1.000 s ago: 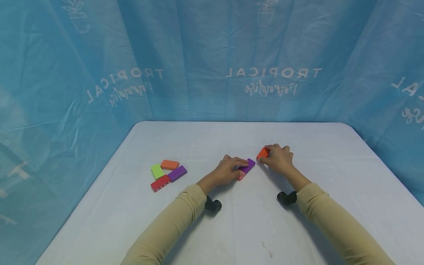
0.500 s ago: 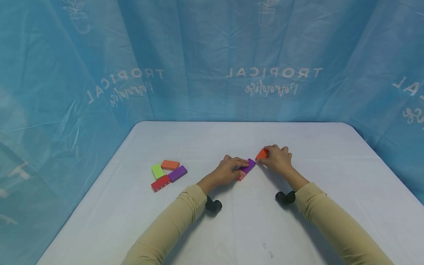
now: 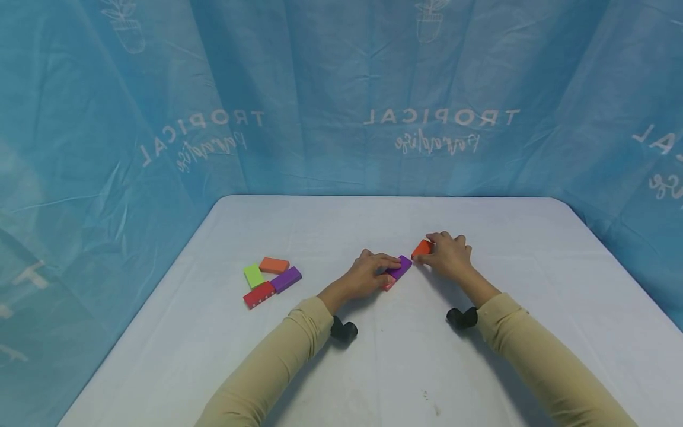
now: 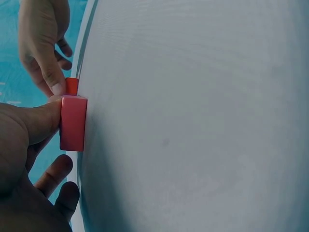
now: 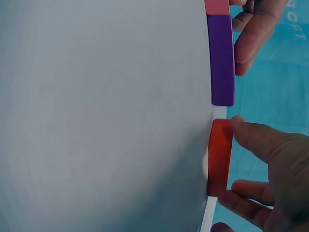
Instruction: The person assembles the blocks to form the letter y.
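Orange-red block (image 5: 220, 157): towards the table's (image 3: 320, 225) far edge | right hand (image 3: 448, 255): thumb and finger pinching its two ends | left hand (image 3: 365, 274): fingers resting on purple block (image 5: 222, 60), thumb on pink block (image 3: 390, 284) | step, likely: lining up blocks end to end | next, probably: narrow the gap to purple, holding its angle

Head view from near side, angled down across table (image 3: 341, 222), both wrist views close-up, facing far, sharing right-side red-orange block (image 5: 220, 157).
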`<state>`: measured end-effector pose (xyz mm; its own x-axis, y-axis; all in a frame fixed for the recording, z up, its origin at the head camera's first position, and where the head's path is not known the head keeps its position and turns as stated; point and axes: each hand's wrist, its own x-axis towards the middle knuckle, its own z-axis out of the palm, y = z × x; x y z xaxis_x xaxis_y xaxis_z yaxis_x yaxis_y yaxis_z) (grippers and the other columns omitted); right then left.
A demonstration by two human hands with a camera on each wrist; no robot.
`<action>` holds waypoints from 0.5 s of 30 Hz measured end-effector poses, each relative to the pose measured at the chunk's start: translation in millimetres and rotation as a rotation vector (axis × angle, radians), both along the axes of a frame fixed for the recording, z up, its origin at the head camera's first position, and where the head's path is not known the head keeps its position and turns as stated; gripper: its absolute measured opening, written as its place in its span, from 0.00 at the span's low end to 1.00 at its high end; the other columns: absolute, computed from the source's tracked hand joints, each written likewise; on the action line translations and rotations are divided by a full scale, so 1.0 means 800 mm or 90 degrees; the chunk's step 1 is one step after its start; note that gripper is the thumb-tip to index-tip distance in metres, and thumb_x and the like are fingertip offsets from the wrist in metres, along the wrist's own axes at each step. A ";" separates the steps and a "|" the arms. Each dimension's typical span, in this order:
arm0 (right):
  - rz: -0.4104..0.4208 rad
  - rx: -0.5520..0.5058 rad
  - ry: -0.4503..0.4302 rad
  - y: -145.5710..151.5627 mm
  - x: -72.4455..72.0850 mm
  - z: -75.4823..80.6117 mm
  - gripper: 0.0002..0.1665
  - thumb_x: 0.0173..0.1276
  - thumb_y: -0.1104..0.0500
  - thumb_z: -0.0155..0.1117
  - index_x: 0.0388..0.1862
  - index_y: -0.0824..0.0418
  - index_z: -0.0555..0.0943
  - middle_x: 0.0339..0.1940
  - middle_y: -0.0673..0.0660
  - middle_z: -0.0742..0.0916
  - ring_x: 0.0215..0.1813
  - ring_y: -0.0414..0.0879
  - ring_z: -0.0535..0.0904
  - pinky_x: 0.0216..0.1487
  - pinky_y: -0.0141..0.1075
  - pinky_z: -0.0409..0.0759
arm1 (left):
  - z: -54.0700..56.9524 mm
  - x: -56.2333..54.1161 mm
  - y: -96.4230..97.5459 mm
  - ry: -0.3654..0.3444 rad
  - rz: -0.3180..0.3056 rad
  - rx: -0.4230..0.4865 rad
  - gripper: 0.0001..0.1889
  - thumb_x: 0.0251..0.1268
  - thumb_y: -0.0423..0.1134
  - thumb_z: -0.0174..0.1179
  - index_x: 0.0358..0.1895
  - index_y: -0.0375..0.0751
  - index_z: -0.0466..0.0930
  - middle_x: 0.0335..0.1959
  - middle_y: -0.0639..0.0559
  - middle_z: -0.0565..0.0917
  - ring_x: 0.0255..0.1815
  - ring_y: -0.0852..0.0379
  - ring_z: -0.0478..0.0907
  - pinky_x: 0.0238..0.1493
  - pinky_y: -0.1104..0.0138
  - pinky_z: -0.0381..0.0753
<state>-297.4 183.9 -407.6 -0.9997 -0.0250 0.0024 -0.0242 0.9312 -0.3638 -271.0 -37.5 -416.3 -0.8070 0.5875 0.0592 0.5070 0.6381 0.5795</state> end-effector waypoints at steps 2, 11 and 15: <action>0.002 -0.007 0.002 0.002 0.000 0.002 0.41 0.58 0.43 0.66 0.66 0.61 0.69 0.63 0.68 0.73 0.59 0.68 0.63 0.55 0.60 0.62 | 0.000 0.000 0.000 0.000 0.001 -0.002 0.18 0.65 0.39 0.57 0.59 0.48 0.77 0.65 0.57 0.73 0.59 0.51 0.64 0.60 0.56 0.62; 0.024 -0.037 0.015 0.014 0.000 0.008 0.37 0.60 0.45 0.63 0.65 0.60 0.71 0.64 0.66 0.74 0.60 0.67 0.62 0.56 0.59 0.60 | 0.000 -0.001 0.000 -0.005 0.009 0.004 0.18 0.65 0.38 0.57 0.58 0.48 0.78 0.65 0.59 0.74 0.58 0.53 0.64 0.58 0.57 0.62; 0.038 -0.041 0.009 0.021 0.001 0.009 0.37 0.61 0.45 0.63 0.65 0.60 0.70 0.64 0.67 0.73 0.60 0.67 0.61 0.56 0.59 0.60 | -0.001 -0.001 0.001 -0.010 0.013 0.001 0.18 0.65 0.38 0.57 0.58 0.50 0.78 0.65 0.60 0.74 0.58 0.54 0.64 0.58 0.58 0.62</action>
